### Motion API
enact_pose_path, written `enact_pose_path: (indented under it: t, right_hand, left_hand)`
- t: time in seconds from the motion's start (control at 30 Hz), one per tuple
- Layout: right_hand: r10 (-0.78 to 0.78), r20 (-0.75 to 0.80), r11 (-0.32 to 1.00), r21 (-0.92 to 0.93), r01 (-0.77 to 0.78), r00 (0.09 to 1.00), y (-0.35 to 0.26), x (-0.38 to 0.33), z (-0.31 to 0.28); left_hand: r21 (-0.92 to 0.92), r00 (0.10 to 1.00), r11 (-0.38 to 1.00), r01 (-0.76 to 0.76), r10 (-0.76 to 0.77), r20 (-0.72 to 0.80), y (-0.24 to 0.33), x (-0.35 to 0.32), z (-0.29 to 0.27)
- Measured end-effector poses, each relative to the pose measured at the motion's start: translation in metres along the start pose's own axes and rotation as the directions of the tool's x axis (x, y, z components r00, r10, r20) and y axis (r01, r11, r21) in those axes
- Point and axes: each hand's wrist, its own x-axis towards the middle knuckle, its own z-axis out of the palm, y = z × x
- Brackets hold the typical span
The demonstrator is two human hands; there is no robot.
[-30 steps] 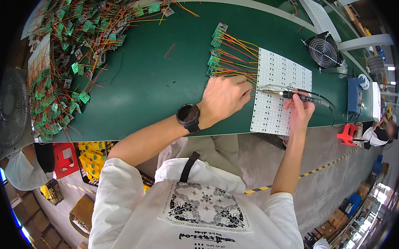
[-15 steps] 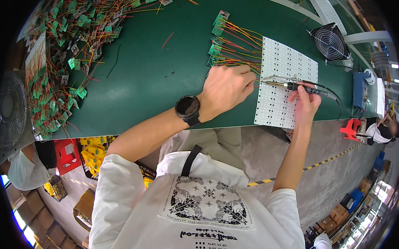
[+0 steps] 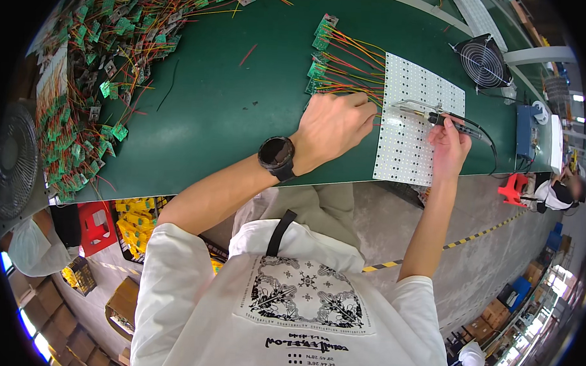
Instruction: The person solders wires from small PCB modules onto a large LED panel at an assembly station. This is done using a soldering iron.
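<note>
A white perforated-looking circuit panel (image 3: pixel 414 145) with rows of dots lies on the green bench. Along its left edge run red and yellow wires (image 3: pixel 356 46), which lead to several small green circuit boards (image 3: pixel 315 71). My left hand (image 3: pixel 337 126), with a black watch at the wrist, is closed in a pinch beside that edge. A short wire end shows at its fingertips; the rest is hidden by the hand. My right hand (image 3: pixel 450 146) grips a soldering iron (image 3: pixel 435 119) with a thin metal tube along it. The iron's tip points left over the panel.
A heap of green boards with wires (image 3: pixel 110 67) covers the bench's left side. A black fan (image 3: pixel 483 62) stands at the back right, near a blue box (image 3: pixel 527 130). Another fan (image 3: pixel 17 160) is at far left. Other people sit beyond both ends.
The soldering iron in my right hand has moved right, its tip drawing away from the panel's left edge. My left hand has stayed almost in place.
</note>
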Motion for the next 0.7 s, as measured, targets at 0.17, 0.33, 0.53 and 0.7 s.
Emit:
enact_pose_path:
  t: [0.17,0.33,0.53,0.7]
  right_hand:
    - [0.129,-0.003,0.99,0.049,-0.129,0.992,-0.011,0.006,-0.001]
    - [0.044,-0.011,0.998,0.035,-0.044,0.999,-0.003,0.002,-0.004]
    - [0.026,-0.012,1.0,0.009,-0.026,1.0,0.0,-0.002,-0.006]
    - [-0.056,-0.01,0.998,-0.003,0.056,0.998,0.002,-0.004,-0.003]
  left_hand:
    - [-0.063,0.999,0.997,-0.045,0.046,0.008,0.0,0.004,-0.007]
    - [-0.086,0.961,0.988,-0.129,0.146,0.236,-0.001,0.007,-0.023]
    - [-0.077,0.988,0.991,-0.112,0.12,0.099,-0.006,0.0,-0.013]
    - [-0.05,0.987,0.987,-0.155,0.157,0.039,-0.007,0.001,-0.008]
